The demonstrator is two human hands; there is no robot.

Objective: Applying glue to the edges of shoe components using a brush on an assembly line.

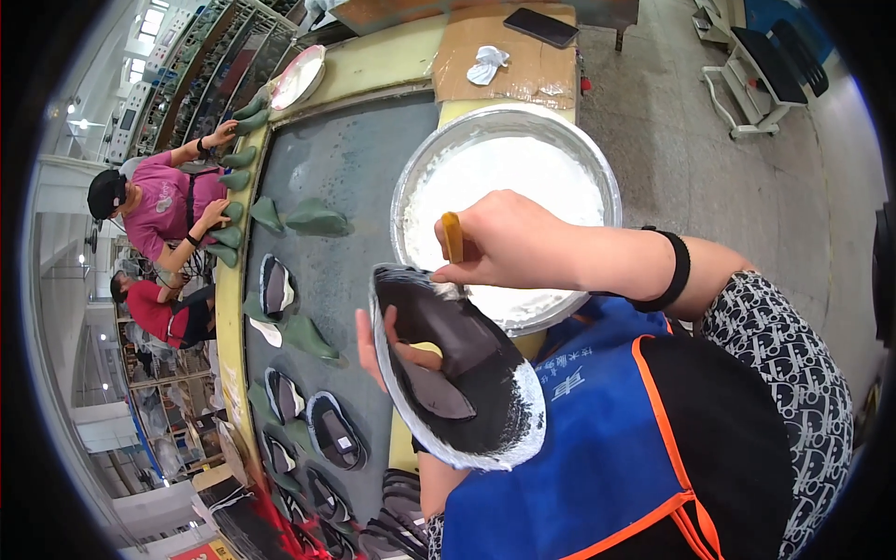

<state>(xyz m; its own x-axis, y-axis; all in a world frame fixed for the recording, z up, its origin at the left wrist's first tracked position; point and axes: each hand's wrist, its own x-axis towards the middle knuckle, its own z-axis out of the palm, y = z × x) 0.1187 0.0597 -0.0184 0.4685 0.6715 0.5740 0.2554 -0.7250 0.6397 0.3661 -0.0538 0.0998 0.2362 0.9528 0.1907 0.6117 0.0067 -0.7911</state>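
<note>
My right hand (495, 240) grips a brush (452, 235) by its yellow handle, the pale bristles touching the edge of a dark shoe upper (457, 327). White paste coats the rim of that upper, thickest at its lower right end. My left hand (369, 350) holds the upper from behind, its fingers partly hidden; some show through the upper's opening. Just behind my right hand stands a large metal basin (611, 182) filled with white paste (523, 173).
A grey work surface (364, 159) carries green shoe lasts (317, 217) and several white-edged uppers (336, 431). Dark pieces (401, 509) are stacked nearby. Cardboard (504, 79) holds a phone (541, 27) and a crumpled white cloth (487, 64). Two people (159, 201) work across the table.
</note>
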